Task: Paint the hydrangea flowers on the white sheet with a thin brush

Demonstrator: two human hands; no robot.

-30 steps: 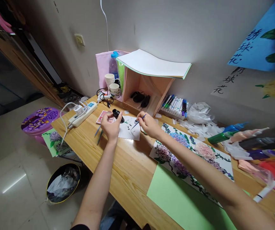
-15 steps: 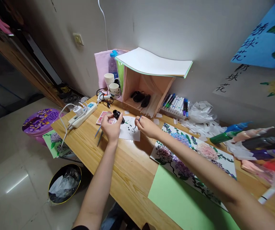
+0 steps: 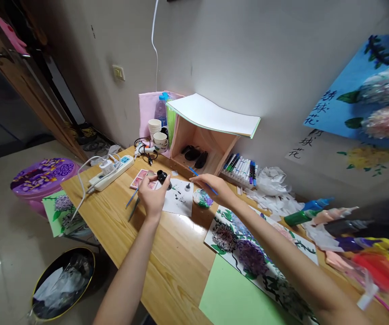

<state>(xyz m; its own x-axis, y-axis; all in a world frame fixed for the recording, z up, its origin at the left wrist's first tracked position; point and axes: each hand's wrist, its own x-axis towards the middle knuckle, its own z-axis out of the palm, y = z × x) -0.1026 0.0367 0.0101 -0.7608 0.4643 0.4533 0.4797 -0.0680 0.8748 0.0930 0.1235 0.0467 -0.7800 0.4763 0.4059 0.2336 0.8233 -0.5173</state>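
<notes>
My left hand (image 3: 152, 195) is closed around a small black bottle (image 3: 163, 178), tilted over the left part of a small white paper (image 3: 175, 205) with dark marks. My right hand (image 3: 211, 186), fingers pinched, holds a thin blue brush (image 3: 194, 171) to the right of that paper. A small dark-tipped cap (image 3: 188, 186) stands on the paper. Just below my right hand lies a round palette (image 3: 202, 198) smeared with green, white and purple. Two more brushes (image 3: 132, 197) lie beside my left hand, near a pink tray (image 3: 140, 178).
A flower painting (image 3: 248, 253) lies on green paper (image 3: 228, 284) at the right. Behind are a pink box (image 3: 214, 146), markers (image 3: 243, 167), paper cups (image 3: 154, 127) and a power strip (image 3: 113, 174). Paint tubes (image 3: 301, 218) lie at the right, a bin (image 3: 91, 280) on the floor.
My right hand has lifted from the paper, and the brush now points up and left. The palette and the cap have come into sight. The view has shifted; my left hand still holds the bottle.
</notes>
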